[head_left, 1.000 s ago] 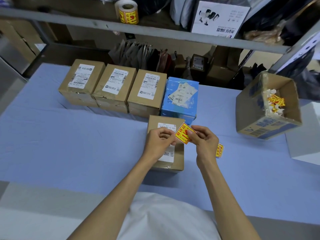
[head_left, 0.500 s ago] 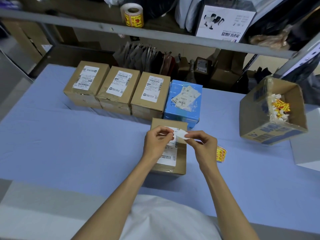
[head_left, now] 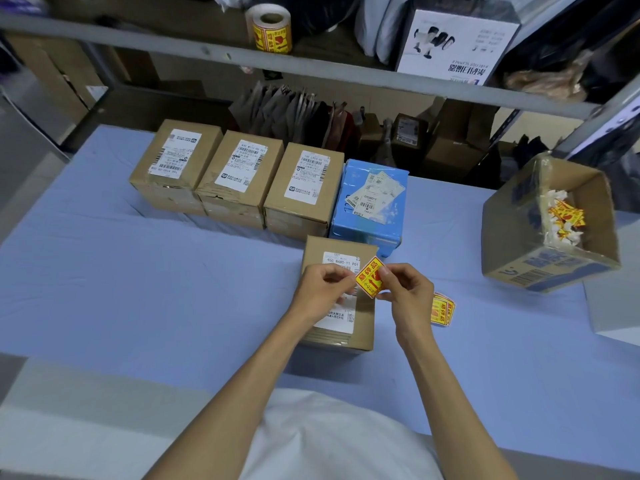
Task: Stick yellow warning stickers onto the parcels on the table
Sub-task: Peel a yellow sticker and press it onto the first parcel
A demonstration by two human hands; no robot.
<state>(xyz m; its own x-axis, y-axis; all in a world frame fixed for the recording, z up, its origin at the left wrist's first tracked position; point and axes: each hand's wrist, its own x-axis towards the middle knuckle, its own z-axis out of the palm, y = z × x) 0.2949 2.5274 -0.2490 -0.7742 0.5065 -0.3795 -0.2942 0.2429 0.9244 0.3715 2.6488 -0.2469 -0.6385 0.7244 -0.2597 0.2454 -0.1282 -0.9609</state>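
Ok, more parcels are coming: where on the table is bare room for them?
The widest bare stretch of blue cloth lies left of the near parcel, in front of the three brown parcels. A smaller patch lies between the loose stickers and the open carton. The middle is crowded: the left hand and right hand hold a sticker there.

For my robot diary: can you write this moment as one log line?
left hand: pinches yellow sticker | right hand: pinches same sticker | near parcel: no yellow sticker visible
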